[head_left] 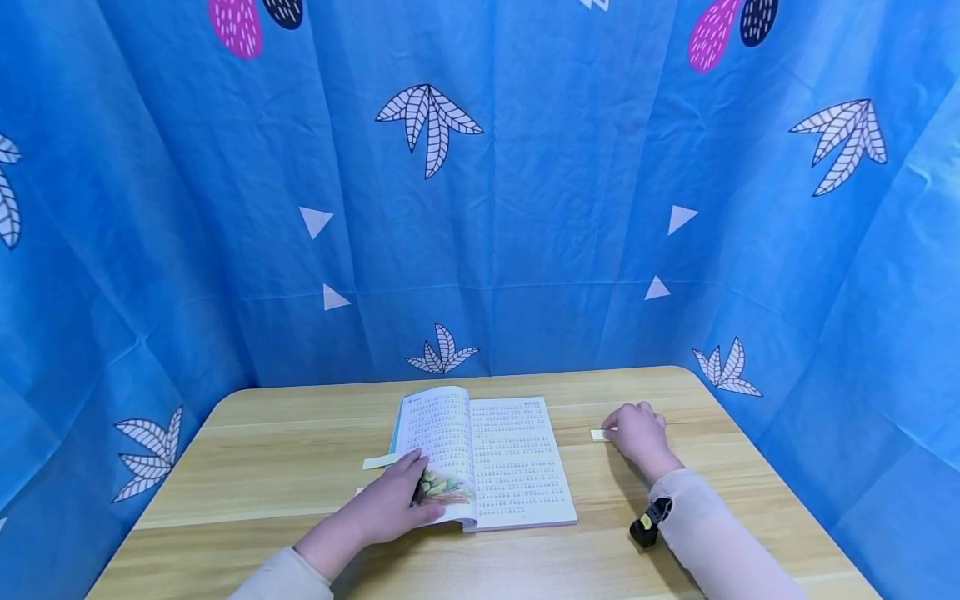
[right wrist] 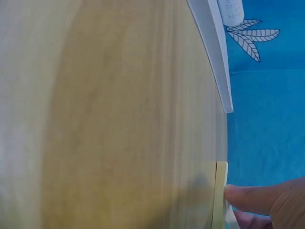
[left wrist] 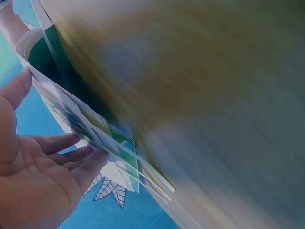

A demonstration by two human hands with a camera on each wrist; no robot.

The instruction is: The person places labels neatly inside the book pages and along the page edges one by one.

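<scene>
An open book lies on the table, its left pages bulging up and printed with small text and a coloured picture. My left hand rests on the lower left page, thumb and fingers spread and nearly straight; the left wrist view shows the fingertips against the page. Pale paper strips stick out past the book's left edge, seen as several thin ends in the left wrist view. Right of the book, my right hand pinches a small pale yellow pad of paper strips, thumb on its near face.
The wooden table has rounded far corners. A blue curtain with leaf prints hangs behind it and along both sides. A black device is strapped at the right wrist.
</scene>
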